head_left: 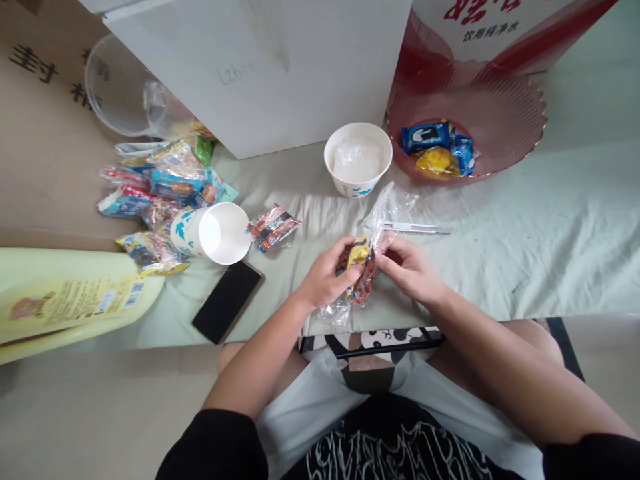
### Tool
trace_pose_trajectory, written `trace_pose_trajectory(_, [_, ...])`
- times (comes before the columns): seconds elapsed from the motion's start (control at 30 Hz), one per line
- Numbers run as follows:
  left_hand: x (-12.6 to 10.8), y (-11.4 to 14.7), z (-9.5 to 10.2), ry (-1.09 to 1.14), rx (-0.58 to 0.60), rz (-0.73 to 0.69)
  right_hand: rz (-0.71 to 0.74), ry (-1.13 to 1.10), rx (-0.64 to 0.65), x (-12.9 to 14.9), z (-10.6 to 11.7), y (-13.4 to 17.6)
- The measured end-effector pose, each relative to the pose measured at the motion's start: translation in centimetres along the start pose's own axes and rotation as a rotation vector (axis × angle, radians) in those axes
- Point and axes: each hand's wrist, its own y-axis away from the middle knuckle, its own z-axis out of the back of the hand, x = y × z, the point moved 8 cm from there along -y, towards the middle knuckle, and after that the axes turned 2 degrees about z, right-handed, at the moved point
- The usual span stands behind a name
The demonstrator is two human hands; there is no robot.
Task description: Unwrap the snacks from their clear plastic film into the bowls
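My left hand (pixel 333 272) is closed around a clear plastic bag of small snack packets (pixel 358 257), yellow and reddish-brown ones, just above the cloth. With thumb and fingers pinched together, my right hand (pixel 406 265) grips the clear plastic (pixel 383 217) of the same bag on its right side. Behind my right hand lies a slim white utility knife (pixel 417 228), partly covered by the plastic. A single reddish-brown snack packet (pixel 274 227) rests on the cloth to the left of my left hand.
A paper bowl (pixel 358 187) with clear plastic inside stands behind my hands. A pink ribbed bowl (pixel 525 143) holds blue and yellow packets. To the left are a tipped paper cup (pixel 187 230), a black phone (pixel 228 301), piled snacks (pixel 170 177) and a yellow bottle (pixel 75 300). Boxes (pixel 260 73) stand behind.
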Motion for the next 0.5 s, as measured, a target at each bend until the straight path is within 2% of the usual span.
trace_pose_trajectory(0.13, [0.3,0.0,-0.1,0.027,0.004,0.022,0.052,0.065,-0.011,0.3,0.2,-0.1])
trace_pose_trajectory(0.3, [0.9,0.0,0.3,0.110,-0.007,0.054,0.029,0.234,-0.097,0.3,1.1,0.0])
trace_pose_trajectory(0.5, [0.8,0.0,0.9,0.143,-0.030,0.060,0.047,0.365,-0.075,0.8,0.6,0.0])
